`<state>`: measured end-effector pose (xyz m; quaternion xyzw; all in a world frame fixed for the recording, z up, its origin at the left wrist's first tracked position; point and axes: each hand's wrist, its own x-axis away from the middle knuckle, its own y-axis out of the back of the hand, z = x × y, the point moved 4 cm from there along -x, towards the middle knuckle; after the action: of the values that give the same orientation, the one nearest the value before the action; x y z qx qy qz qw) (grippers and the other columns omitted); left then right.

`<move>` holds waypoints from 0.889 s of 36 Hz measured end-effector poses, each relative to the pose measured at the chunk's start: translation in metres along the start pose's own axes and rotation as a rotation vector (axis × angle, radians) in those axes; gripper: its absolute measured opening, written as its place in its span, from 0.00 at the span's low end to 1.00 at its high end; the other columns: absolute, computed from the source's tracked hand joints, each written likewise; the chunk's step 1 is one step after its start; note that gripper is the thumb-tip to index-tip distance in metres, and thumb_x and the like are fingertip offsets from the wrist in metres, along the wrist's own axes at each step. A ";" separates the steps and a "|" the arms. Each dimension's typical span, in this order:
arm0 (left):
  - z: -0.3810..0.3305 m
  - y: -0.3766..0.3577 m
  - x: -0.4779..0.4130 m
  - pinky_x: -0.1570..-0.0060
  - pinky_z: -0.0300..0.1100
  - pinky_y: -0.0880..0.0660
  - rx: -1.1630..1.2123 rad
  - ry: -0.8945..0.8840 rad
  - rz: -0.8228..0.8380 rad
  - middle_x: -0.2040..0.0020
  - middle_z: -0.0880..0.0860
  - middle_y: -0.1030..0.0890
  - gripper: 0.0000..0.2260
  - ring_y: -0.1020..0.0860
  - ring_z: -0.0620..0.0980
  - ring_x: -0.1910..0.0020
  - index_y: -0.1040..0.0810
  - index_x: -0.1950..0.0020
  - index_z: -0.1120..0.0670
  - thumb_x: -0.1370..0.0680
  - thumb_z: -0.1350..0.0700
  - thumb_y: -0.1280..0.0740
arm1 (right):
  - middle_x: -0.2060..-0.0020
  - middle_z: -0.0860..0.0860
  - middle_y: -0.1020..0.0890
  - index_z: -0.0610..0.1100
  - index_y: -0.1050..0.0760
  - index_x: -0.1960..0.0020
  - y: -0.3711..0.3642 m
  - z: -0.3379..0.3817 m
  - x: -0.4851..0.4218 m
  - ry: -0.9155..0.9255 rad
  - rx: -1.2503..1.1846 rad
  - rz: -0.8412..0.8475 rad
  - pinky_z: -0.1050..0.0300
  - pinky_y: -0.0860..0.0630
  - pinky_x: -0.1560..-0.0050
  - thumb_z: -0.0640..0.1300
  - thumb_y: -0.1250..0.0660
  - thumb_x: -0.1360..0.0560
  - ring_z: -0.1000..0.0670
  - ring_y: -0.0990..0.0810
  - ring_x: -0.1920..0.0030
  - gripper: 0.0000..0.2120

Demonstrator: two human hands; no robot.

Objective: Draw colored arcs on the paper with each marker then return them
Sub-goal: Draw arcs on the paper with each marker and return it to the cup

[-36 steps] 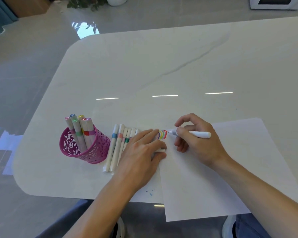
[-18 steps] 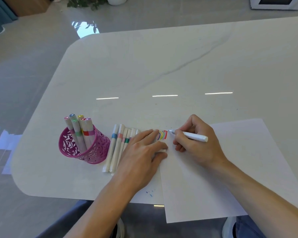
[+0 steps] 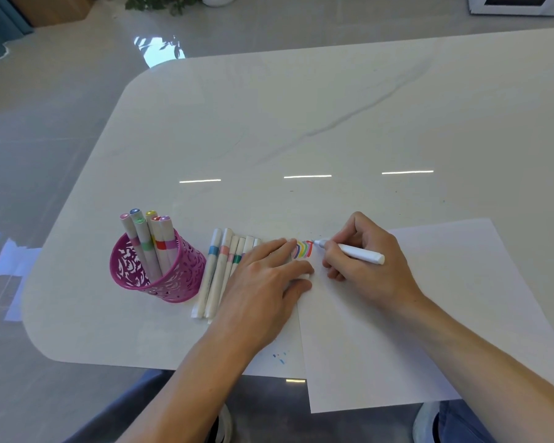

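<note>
Table (image 3: pixel 301 123): marker (image 3: pixel 359 253) tip at arcs (image 3: pixel 303 249)

White table carries a paper (image 3: pixel 429 314). The right hand (image 3: pixel 368 260) pinches 1 white marker, its tip just beside the colored arcs at the paper's far left corner. The left hand (image 3: pixel 266 276) lies flat, fingers straight, on the paper edge.

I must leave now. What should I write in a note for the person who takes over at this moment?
Left hand: flat, pressing the paper down beside the arcs.
Right hand: grips a white marker, tip beside the outer red arc.
Pink cup holds upright markers; a row of markers lies beside it.
Done: several coloured arcs. Left: any remaining colours, then return the markers.
</note>
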<state>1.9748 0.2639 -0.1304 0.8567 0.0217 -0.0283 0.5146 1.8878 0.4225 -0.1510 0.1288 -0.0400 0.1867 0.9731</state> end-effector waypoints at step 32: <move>0.001 0.001 -0.001 0.32 0.47 0.31 0.024 0.030 0.012 0.33 0.47 0.22 0.07 0.30 0.48 0.29 0.16 0.45 0.45 0.22 0.51 0.29 | 0.71 0.48 0.15 0.46 0.30 0.63 -0.001 0.000 0.000 -0.012 0.031 0.009 0.62 0.23 0.70 0.46 0.30 0.31 0.50 0.17 0.72 0.09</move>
<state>1.9737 0.2626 -0.1297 0.8632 0.0241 -0.0125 0.5042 1.8879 0.4212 -0.1509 0.1449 -0.0434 0.1907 0.9699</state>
